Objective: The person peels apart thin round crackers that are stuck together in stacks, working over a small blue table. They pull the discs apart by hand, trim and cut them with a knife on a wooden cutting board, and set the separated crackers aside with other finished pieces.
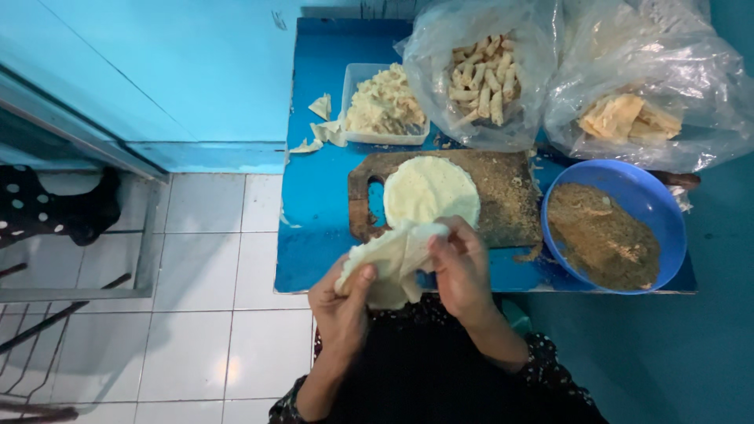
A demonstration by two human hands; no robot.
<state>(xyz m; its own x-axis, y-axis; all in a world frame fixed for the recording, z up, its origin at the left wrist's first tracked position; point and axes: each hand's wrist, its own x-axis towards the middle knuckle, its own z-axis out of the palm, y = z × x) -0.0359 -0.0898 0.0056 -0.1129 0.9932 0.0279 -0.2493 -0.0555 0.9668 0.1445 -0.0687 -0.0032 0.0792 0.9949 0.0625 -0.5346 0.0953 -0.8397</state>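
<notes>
Blue tabletop carries all. Blue round plastic bowl of brown crumbs at right near corner. Brown wooden cutting board mid-table; pale round thin wrapper lies flat on it.

I see stack of pale floppy wrappers held over near edge, long axis running left-low to right-high, just nearer than board.

Left hand grips stack's lower end, thumb on top; right hand pinches upper corner, closer to board.

A low blue surface stands against a pale turquoise wall, over a white tiled floor with a shiny glare, dark metal rods at left.
</notes>
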